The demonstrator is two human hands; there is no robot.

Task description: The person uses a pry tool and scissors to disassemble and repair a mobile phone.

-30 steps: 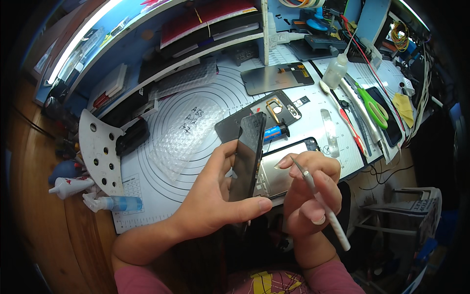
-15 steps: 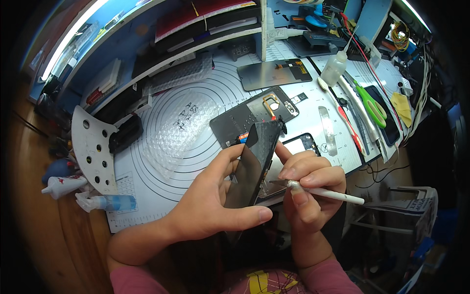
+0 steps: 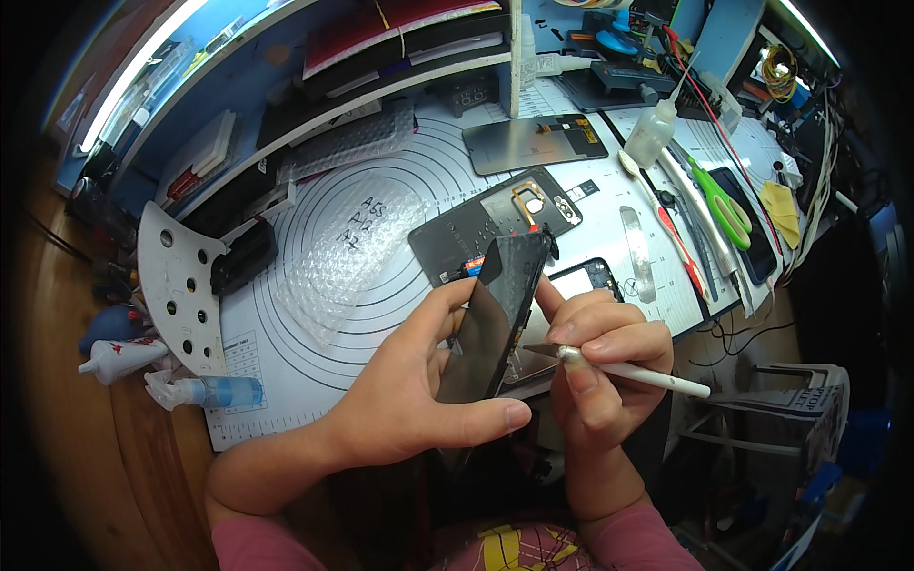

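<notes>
My left hand (image 3: 400, 390) is closed around a dark phone screen assembly (image 3: 490, 319), which it holds tilted on edge above the mat. Between the thumb and fingers of my right hand (image 3: 609, 362) is a white-handled craft knife (image 3: 657, 379). The knife's thin tip points at the phone's right edge; whether it touches cannot be made out. Below and beyond my hands lies an open phone frame (image 3: 595, 276), partly hidden. A dark phone back cover (image 3: 447, 238) with a gold flex cable rests behind the held phone. A loose screen panel (image 3: 533, 145) lies farther back.
Bubble wrap (image 3: 347, 252) covers part of the printed mat (image 3: 276, 371). To the right lie a toothbrush (image 3: 666, 224), green-handled scissors (image 3: 724, 205), a metal strip (image 3: 638, 252) and a dropper bottle (image 3: 652, 133). A spray bottle (image 3: 209, 391) and a perforated white holder (image 3: 176, 285) are at left.
The two hands keep nearly the same pose. The knife tip has risen very slightly beside the phone's edge; the held phone is almost unmoved.
</notes>
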